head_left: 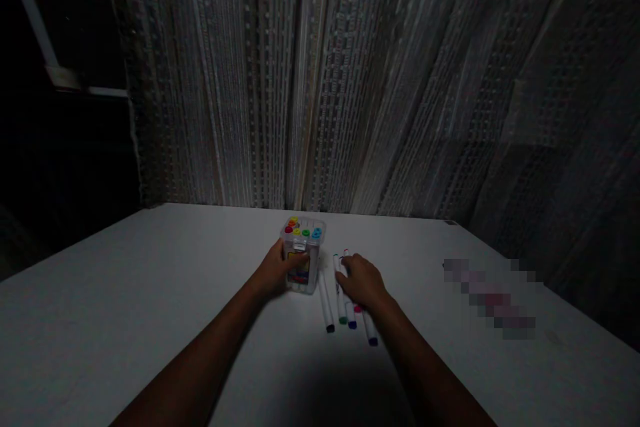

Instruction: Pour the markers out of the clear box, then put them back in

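Note:
My left hand [271, 271] is wrapped round the side of a clear plastic marker case [313, 270], its thumb across the front label. The case stands upright on the table. Marker ends in red, orange, yellow, green and blue show at its top. To its right, several white-barrelled markers lie loose. Among them are a black-capped marker [326, 302], a green-capped marker [342, 309] and a dark-blue-capped marker [371, 330]. Over their far ends, my right hand [364, 279] has curled fingers closed on a marker; the palm partly hides the pink-capped marker [357, 309].
The white table [175, 280] reaches back to a patterned curtain [310, 93]. A pixelated, reddish patch [493, 298] covers something on the right side of the tabletop. A dark window [80, 33] is at the upper left. The lighting is dim.

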Tool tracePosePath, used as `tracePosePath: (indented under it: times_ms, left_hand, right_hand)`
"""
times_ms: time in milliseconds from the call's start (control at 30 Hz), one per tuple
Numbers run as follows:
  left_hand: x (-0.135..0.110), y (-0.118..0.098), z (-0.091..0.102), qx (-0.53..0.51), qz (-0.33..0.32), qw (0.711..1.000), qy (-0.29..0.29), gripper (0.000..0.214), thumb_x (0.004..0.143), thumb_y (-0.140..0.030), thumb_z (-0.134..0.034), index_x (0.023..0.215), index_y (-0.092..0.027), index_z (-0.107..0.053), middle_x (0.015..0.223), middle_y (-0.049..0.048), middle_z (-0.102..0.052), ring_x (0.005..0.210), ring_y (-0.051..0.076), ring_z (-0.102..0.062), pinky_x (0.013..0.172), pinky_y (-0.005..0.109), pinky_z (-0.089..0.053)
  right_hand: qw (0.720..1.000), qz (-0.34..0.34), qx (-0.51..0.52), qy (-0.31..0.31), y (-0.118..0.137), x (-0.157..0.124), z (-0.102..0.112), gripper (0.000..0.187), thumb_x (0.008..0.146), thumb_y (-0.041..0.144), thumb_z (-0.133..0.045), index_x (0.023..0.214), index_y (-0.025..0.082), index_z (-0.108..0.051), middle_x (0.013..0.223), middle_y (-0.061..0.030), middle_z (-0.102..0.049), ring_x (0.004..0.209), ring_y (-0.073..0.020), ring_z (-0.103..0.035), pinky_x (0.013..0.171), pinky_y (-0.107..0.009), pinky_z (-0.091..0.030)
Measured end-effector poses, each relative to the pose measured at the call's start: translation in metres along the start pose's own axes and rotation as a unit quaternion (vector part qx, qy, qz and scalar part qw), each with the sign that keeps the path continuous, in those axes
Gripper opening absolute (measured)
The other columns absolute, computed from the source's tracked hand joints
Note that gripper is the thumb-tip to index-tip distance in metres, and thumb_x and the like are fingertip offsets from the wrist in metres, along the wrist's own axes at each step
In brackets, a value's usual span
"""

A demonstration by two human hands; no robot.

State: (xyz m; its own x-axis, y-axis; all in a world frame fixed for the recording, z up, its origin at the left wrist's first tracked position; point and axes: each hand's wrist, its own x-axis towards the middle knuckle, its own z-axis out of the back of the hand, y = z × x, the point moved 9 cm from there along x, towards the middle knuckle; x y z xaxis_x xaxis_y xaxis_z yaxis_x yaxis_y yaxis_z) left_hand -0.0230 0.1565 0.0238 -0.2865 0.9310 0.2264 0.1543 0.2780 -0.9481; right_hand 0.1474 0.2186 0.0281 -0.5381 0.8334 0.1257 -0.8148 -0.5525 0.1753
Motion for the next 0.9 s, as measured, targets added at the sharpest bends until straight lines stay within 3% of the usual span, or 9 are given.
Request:
tracePosePath:
  times_ms: [367, 733, 900]
  left_hand:
    - [-0.002, -0.002, -0.001, 0.007, 0.003, 1.0, -0.001, 0.053, 0.056, -0.037, -0.084, 0.096, -0.015, -0.057, 0.092, 0.0076, -0.072, 0.08, 0.023, -0.068, 0.071, 0.034, -0.052]
    - [0.001, 0.007, 0.002, -0.001, 0.008, 1.0, 0.0, 0.056, 0.057, -0.037, -0.083, 0.1, -0.015, -0.056, 0.09, 0.0073, -0.072, 0.078, 0.024, -0.068, 0.071, 0.036, -0.053]
    - [0.002, 0.008, 0.001, -0.013, 0.008, 1.0, 0.006, 0.054, 0.058, -0.035, -0.083, 0.101, -0.016, -0.055, 0.09, 0.0062, -0.072, 0.079, 0.024, -0.068, 0.071, 0.036, -0.053]
  right_hand:
    - [0.998, -0.029, 0.031, -0.043, -0.013, 0.001, 0.009, 0.032, 0.088, 0.028, -0.049, 0.114, 0.015, -0.062, 0.109, -0.0114, -0.063, 0.103, -0.0213, -0.058, 0.085, -0.027, -0.039]
    - [0.998, -0.058, 0.007, 0.006, -0.03, 0.004, -0.004, 0.032, 0.085, 0.025, -0.049, 0.112, 0.014, -0.062, 0.114, -0.0133, -0.061, 0.105, -0.0238, -0.058, 0.085, -0.032, -0.041]
    - [0.998, -0.06, 0.014, 0.015, -0.03, 0.004, -0.005, 0.042, 0.083, 0.026, -0.052, 0.124, 0.016, -0.057, 0.118, -0.0135, -0.059, 0.106, -0.0245, -0.059, 0.087, -0.032, -0.041]
